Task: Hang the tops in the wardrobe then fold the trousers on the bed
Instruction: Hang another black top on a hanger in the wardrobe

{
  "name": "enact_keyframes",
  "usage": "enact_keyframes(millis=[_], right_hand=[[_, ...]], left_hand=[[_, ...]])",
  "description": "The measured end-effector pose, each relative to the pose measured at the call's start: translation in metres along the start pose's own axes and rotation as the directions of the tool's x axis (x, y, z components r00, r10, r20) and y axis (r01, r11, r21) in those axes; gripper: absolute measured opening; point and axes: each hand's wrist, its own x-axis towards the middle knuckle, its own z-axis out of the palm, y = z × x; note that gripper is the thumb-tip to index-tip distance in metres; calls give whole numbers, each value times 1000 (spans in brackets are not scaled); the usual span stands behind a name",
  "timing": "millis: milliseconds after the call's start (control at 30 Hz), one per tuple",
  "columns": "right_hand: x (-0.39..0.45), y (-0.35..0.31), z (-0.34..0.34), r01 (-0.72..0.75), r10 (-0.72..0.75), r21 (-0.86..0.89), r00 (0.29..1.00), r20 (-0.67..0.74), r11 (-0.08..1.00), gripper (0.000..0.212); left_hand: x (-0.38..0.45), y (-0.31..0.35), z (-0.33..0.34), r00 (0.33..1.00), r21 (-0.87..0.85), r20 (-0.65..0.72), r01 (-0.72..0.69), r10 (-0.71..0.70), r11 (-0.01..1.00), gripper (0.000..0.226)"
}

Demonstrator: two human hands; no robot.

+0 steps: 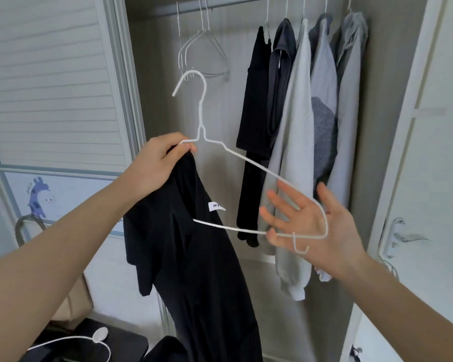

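A black top [194,257] with a white neck label hangs from my left hand [157,165], which grips its collar together with the left shoulder of a white wire hanger [246,160]. The hanger's left arm is inside the top; its right arm sticks out bare. My right hand [306,223] is open with fingers spread, behind the hanger's right end, touching the wire there. The hook points up in front of the open wardrobe.
Several tops [298,126], black, dark grey and light grey, hang on the right of the wardrobe rail [233,2]. Empty wire hangers [204,56] hang on its left. A white wardrobe door [429,178] stands open right. A shuttered panel [50,82] is left.
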Motion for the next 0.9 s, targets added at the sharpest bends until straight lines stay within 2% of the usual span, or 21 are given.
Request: enact_keyframes(millis=[67, 100, 167, 200, 267, 300, 333, 433, 500, 567, 633, 700, 767, 900], right_hand=[[10, 9, -13, 18, 18, 123, 959, -284, 992, 44], [14, 19, -17, -3, 38, 88, 917, -396, 996, 37], [15, 46, -18, -128, 19, -201, 883, -469, 971, 25], [14, 61, -13, -158, -46, -431, 904, -426, 888, 23], [12, 82, 8, -69, -179, -804, 960, -213, 591, 28], [13, 89, 20, 12, -218, -898, 971, -94, 439, 32], [16, 94, 31, 74, -231, -941, 973, -5, 331, 37], [27, 104, 46, 94, -184, -990, 980, 73, 105, 58], [34, 112, 41, 68, -181, -997, 981, 61, 29, 64], [39, 117, 28, -11, -202, -999, 979, -3, -42, 66], [43, 117, 12, -128, -202, -961, 976, -79, -244, 77], [45, 112, 0, -201, -221, -910, 967, -125, -362, 86], [50, 105, -12, -235, -227, -875, 962, -148, -424, 81], [49, 92, -33, -208, -123, -785, 978, -167, -583, 45]], left_hand=[[3, 1, 0, 998, -47, -53, 28, -31, 998, 24], [4, 2, 0, 996, -50, -75, 43, -46, 998, 24], [7, 3, 2, 992, -14, -108, 60, -61, 998, 25], [8, 5, 4, 992, 11, -115, 61, -59, 998, 26], [10, 10, 8, 993, 78, -110, 52, -43, 996, 28], [10, 13, 12, 994, 110, -104, 38, -27, 993, 29], [10, 17, 15, 995, 137, -98, 24, -11, 990, 30], [6, 27, 24, 994, 167, -101, -22, 39, 986, 33], [3, 28, 24, 989, 174, -134, -45, 69, 984, 34], [0, 28, 19, 984, 174, -164, -45, 74, 984, 35], [-2, 27, 11, 984, 176, -165, -38, 68, 984, 35], [-3, 26, 5, 984, 184, -160, -43, 73, 982, 35], [-4, 26, 2, 982, 201, -163, -63, 97, 978, 36], [-9, 25, -4, 955, 266, -193, -170, 225, 949, 37]])
